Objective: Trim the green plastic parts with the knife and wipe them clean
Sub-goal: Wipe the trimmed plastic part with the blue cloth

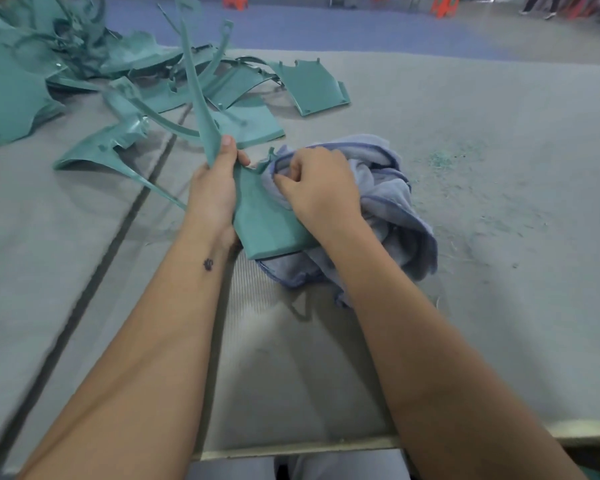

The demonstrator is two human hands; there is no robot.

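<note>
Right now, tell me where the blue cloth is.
In the head view, the blue cloth lies bunched just right of centre, gripped by the right hand against the held green part.

You have a grey padded table (465, 133) before you, with a dark seam running across its left side. A heap of green plastic parts (84, 81) lies at its far left, a crumpled blue cloth (388, 202) near the middle, green shavings (444, 161) just right of it.
</note>
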